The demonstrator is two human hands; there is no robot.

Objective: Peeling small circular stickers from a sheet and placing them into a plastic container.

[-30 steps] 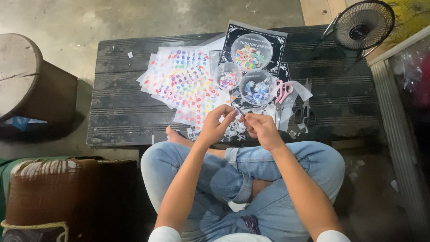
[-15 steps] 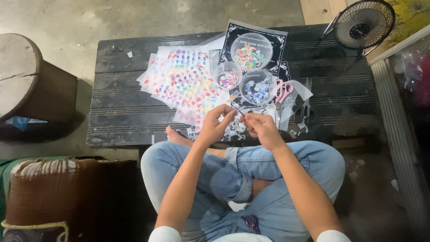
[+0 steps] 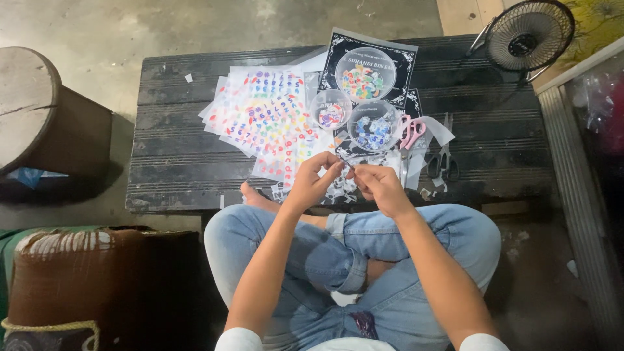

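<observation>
At the near edge of the worktop (image 3: 182, 130), above our crossed legs in jeans (image 3: 416, 247), we hold our two hands close together. Our left hand (image 3: 312, 182) has its fingers curled and pinched together at the tips, and our right hand (image 3: 380, 187) is pinched likewise; between the two sets of fingertips sits a tiny piece (image 3: 348, 164), too small for us to tell what it is.

Just beyond the hands, at twelve o'clock, a round clear dish (image 3: 374, 125) holds small blue and white bits. At eleven o'clock from it stands a smaller clear dish (image 3: 330, 109) with mixed coloured bits, and further out at twelve o'clock a larger one (image 3: 364, 75) rests on a black printed card (image 3: 338, 49).

At ten o'clock from the hands, sheets of coloured letter stickers (image 3: 260, 114) fan out over the dark planks. At two o'clock lie pink-handled scissors (image 3: 411, 133), and just past them a pair with black handles (image 3: 444, 162).

Far out at one o'clock a small black fan (image 3: 530, 34) stands at the worktop's corner. At nine o'clock, on the floor, sits a round wooden stool (image 3: 39, 110).
</observation>
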